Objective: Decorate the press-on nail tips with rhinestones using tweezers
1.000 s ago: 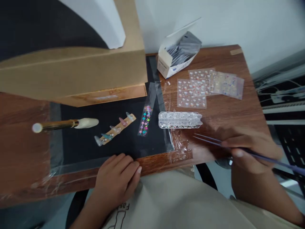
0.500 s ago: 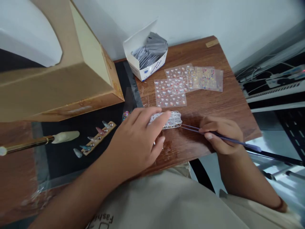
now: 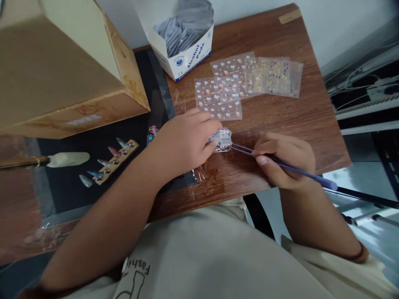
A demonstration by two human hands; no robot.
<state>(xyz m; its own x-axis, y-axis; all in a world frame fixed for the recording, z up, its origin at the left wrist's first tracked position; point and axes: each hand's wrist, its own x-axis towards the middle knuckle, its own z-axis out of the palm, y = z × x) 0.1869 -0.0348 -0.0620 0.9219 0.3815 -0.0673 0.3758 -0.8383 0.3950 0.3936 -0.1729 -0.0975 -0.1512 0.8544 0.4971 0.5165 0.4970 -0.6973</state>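
My left hand (image 3: 187, 141) reaches over a small clear case of rhinestones (image 3: 225, 140), thumb on the near side and fingers over the far side; the hand hides the case's left part. Purple tweezers (image 3: 289, 167) are pinched in my right hand (image 3: 282, 160). Their two thin tips point left, slightly apart, at the right end of the case. I cannot make out anything between the tips. Just beyond the case lie clear sticker sheets (image 3: 218, 97) with small white and red figures.
Behind stands an open alcohol pads box (image 3: 190, 58). Gem sheets (image 3: 271, 77) lie at the back right. On the black mat (image 3: 68, 153) at left are a wooden strip of nail tips (image 3: 116, 162) and a single pale nail tip on a gold stick (image 3: 68, 159). A large cardboard box (image 3: 102, 110) rises behind them.
My left thumb and fingers have closed in around the case, where the thumb was spread away before. The tweezers stay at its right end. The whole view has shifted.
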